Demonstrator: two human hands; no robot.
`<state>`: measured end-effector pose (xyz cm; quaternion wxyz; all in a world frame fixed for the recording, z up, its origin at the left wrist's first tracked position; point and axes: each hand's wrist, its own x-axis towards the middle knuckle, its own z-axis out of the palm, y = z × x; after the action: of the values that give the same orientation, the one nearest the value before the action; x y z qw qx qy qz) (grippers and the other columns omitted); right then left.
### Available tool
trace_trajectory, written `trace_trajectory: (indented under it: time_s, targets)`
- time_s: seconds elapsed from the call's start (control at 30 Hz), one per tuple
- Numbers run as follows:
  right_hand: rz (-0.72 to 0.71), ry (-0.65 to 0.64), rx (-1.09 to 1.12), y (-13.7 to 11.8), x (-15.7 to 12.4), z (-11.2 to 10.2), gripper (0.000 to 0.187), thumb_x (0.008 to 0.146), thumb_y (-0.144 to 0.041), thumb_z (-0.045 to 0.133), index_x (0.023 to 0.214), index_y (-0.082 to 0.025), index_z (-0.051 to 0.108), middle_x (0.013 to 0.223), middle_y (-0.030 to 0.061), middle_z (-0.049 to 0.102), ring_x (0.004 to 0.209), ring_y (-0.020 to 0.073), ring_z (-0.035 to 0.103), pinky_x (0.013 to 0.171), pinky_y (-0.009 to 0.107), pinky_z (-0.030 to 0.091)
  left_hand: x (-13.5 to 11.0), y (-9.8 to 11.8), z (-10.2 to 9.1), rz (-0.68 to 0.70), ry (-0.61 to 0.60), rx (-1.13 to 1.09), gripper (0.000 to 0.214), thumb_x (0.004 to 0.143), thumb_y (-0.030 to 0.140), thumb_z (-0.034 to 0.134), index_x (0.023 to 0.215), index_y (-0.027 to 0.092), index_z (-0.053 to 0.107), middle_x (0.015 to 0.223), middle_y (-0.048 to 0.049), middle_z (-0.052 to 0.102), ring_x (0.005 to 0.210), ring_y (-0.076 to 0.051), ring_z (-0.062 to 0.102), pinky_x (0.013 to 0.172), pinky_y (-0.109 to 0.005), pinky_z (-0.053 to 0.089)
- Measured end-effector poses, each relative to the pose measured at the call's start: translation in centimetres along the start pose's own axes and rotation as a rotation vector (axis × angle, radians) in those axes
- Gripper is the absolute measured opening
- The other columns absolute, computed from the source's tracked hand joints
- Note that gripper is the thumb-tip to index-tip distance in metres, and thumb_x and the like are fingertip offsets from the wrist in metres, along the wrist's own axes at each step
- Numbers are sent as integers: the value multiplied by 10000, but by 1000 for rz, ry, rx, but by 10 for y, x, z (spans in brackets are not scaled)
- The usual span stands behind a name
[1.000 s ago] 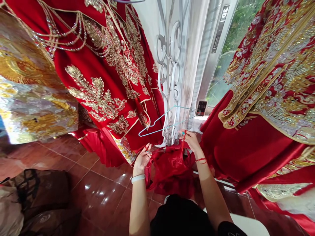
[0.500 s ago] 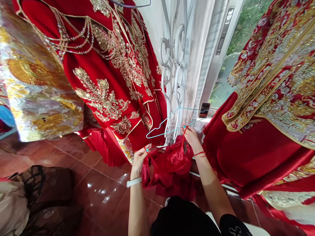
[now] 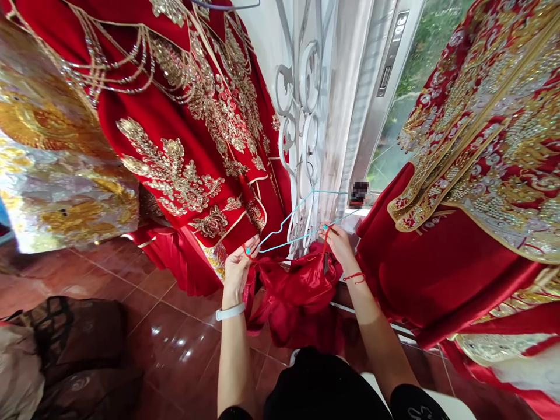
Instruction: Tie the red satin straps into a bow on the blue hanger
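Observation:
A red satin garment with thin straps hangs between my hands. My left hand is closed, pinching one strap beside the left end of a light blue wire hanger. My right hand pinches the other strap close to the hanger's lower bar, on its right side. The hanger hangs by its hook against the white scrolled metalwork. Below my hands the garment's lower part drapes in dark red folds, and whether the straps touch the hanger I cannot tell.
A red jacket with gold embroidery hangs on the left beside a gold-and-white garment. On the right hangs a beaded red and gold outfit. White scrolled ironwork stands ahead. Dark bags lie on the tiled floor.
My left hand has moved left and up with its strap, to the hanger's left end. The strap line between my hands is stretched wider. My right hand has hardly moved.

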<state>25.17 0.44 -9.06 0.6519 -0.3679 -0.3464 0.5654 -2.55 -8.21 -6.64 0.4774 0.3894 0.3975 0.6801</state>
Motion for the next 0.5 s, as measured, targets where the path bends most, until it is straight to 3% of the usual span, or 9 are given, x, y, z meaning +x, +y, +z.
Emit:
trace_trajectory:
  time_s: [0.27,0.5]
  targets:
    - [-22,28,-9,1,-6,2,301,594,-366,824,824,-210,709,813,25,717,787,189,690,802,346,561,21,24,30,45,-155,306,488,672,494,840,1010,148,786,1099,-149,768,1125,-304,696,1083,-487,480]
    - [5,30,-11,7,-10,6,300,578,-372,817,814,-231,696,785,17,717,838,233,715,786,375,580,55,24,43,77,-275,518,385,669,500,817,778,132,785,877,-126,786,870,-269,737,880,-410,569]
